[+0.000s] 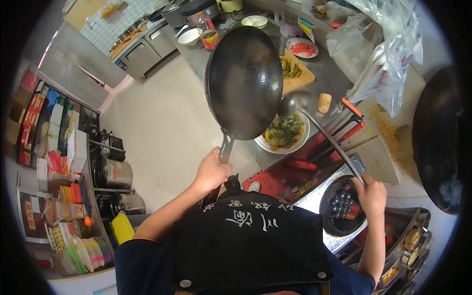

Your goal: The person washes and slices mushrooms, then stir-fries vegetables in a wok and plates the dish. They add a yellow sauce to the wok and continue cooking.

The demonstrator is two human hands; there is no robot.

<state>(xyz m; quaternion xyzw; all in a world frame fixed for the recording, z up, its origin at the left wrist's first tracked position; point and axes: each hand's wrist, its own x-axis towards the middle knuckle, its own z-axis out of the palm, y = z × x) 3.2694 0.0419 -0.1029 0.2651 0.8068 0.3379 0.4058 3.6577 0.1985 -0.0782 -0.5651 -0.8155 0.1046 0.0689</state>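
Observation:
My left hand [214,167] grips the handle of a black wok [245,81], which is tipped so that its dark underside faces me. Beneath the wok's lower right edge, a white bowl [306,138] holds cooked green vegetables and yellowish pieces [282,134]. The long metal handle of a ladle [330,138] is in my right hand [370,193]. Its round head is at the bowl's upper edge, beside the wok; whether it touches either cannot be told. The inside of the wok is hidden.
A gas burner [343,204] lies below my right hand. On the steel counter are a cutting board [304,79] with chopped greens, a plate of red pieces [302,48] and a sauce bottle [209,37]. Plastic bags [391,55] hang at right, near another large wok [438,140]. Shelves stand left.

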